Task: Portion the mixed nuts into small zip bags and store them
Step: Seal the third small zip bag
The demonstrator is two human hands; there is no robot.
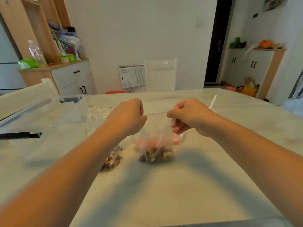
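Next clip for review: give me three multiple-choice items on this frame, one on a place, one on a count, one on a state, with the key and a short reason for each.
1. Where does the already filled bag lie relative to the bag being held?
A. Left of it on the table
B. Inside the clear storage box
C. On the chair

2. How many bags with nuts in them show?
A. One
B. Two
C. Four

3. How is the held bag gripped?
A. By its bottom
B. By one hand only
C. By its top strip, both hands

Key: 1 A, it lies under the left forearm on the table; 2 B, one held, one lying; 3 C, left hand and right hand pinch the top edge.
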